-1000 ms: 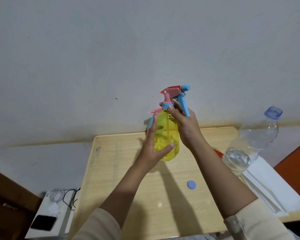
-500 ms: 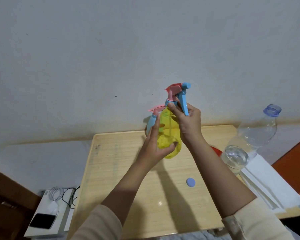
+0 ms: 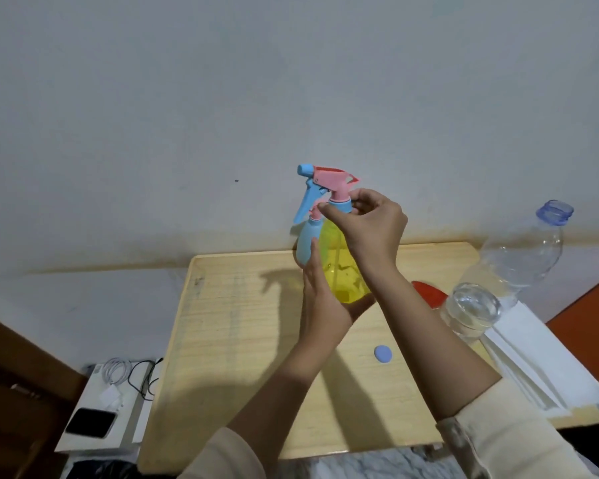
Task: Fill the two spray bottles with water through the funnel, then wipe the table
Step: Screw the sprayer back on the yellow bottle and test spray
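A yellow spray bottle (image 3: 341, 271) is held up over the far part of the wooden table (image 3: 229, 340). My left hand (image 3: 320, 305) cups its body from below and the left. My right hand (image 3: 370, 226) pinches the blue collar under its pink and blue spray head (image 3: 325, 183), whose nozzle points left. Behind it, partly hidden, is a second, blue spray bottle (image 3: 306, 242). A red funnel (image 3: 427, 293) lies on the table behind my right forearm, mostly hidden.
A big clear water bottle (image 3: 505, 271), uncapped, leans at the right, and its blue cap (image 3: 383, 353) lies on the table. White folded paper (image 3: 540, 361) covers the right edge. Left of the table a low white box (image 3: 108, 402) holds cables and a phone.
The spray head has turned from pointing right to pointing left. My right hand has shifted from the trigger to the collar. The bottle stays lifted in my left hand.
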